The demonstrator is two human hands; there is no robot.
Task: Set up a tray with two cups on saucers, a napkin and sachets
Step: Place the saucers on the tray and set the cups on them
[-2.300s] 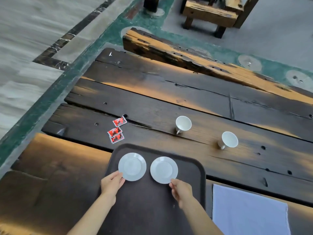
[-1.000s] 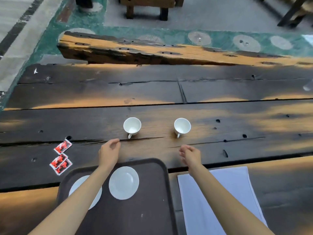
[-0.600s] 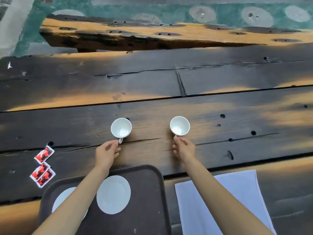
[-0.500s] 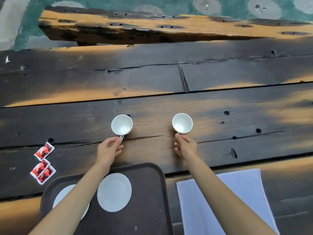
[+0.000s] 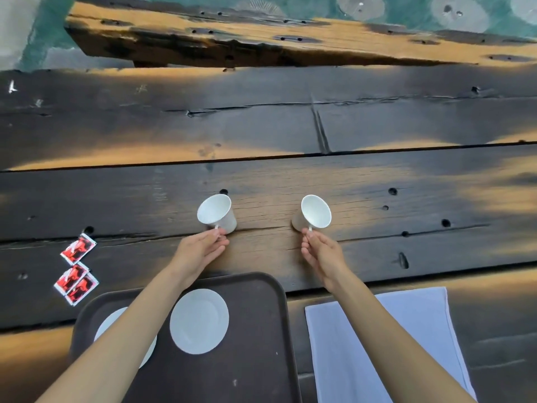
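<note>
Your left hand [image 5: 200, 249] pinches the handle of the left cup [image 5: 216, 214]; your right hand [image 5: 319, 251] pinches the handle of the right cup [image 5: 315, 212]. Both cups are tilted above the table [image 5: 261, 135], beyond the tray [image 5: 261, 330]. Level each cup, then seat it centred on a saucer: the right saucer [image 5: 199, 320] is clear. Your left forearm covers most of the left saucer [image 5: 109, 324]. The tray's near edge is cut off. Napkin [image 5: 406, 330] and sachets [image 5: 76, 269] lie off the tray.
</note>
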